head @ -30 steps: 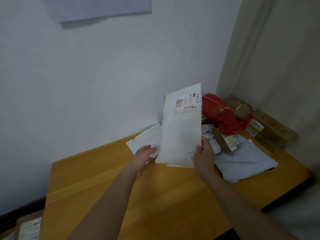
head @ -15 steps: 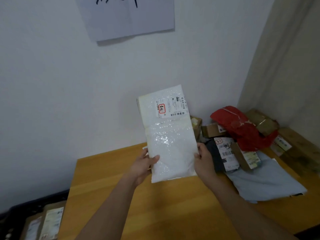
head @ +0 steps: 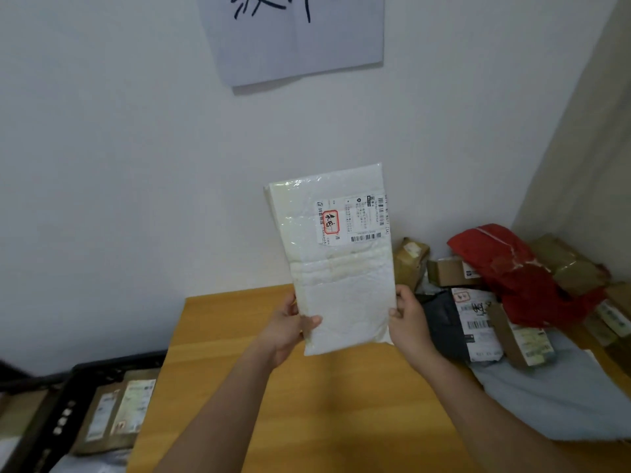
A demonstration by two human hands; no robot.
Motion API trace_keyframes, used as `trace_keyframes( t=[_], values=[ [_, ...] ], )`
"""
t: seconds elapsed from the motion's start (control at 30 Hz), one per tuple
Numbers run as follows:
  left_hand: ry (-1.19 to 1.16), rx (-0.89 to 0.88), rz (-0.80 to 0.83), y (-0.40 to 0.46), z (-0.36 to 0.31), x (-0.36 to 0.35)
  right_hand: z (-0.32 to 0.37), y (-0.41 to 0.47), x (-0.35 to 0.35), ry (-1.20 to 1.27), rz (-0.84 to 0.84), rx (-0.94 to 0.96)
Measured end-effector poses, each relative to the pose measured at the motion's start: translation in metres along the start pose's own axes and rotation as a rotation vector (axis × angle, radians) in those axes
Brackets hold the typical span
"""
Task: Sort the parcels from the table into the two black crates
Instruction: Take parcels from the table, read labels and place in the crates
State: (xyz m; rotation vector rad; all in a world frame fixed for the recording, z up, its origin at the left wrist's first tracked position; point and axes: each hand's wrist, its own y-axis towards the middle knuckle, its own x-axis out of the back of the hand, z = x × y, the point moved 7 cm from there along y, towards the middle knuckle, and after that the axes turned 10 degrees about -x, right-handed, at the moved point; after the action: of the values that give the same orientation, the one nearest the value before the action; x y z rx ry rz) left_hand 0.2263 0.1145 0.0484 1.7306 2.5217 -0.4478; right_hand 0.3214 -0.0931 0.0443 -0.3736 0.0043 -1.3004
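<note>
I hold a white padded parcel (head: 338,264) upright above the wooden table (head: 334,404), its shipping label with a red stamp facing me. My left hand (head: 286,329) grips its lower left edge, thumb on the front. My right hand (head: 408,320) grips the lower right edge. A black crate (head: 65,397) sits low at the left beside the table and holds a brown parcel (head: 116,411) with labels. More parcels lie piled at the table's right: a red bag (head: 512,268), a dark bag (head: 444,322), brown boxes (head: 450,271) and a grey bag (head: 553,401).
A white wall stands right behind the table, with a paper sheet (head: 293,35) bearing handwriting pinned high up. A beige curtain (head: 587,148) hangs at the right. A part of a second container shows at the far lower left edge (head: 13,421).
My left hand has taken hold of the parcel's left edge. The parcel has turned to face me and come up, and my view has swung left, bringing the black crate into sight.
</note>
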Motion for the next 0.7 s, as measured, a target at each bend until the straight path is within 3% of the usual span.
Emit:
trace_keyframes(
  t=[0.53,0.7],
  values=[
    [-0.034,0.046,-0.195,-0.041,0.030,0.047,-0.018,-0.003,-0.046,-0.083,0.132,0.008],
    [-0.171,0.066,-0.375,-0.056,0.046,0.057,-0.058,-0.003,-0.060,-0.207,0.220,-0.242]
  ],
)
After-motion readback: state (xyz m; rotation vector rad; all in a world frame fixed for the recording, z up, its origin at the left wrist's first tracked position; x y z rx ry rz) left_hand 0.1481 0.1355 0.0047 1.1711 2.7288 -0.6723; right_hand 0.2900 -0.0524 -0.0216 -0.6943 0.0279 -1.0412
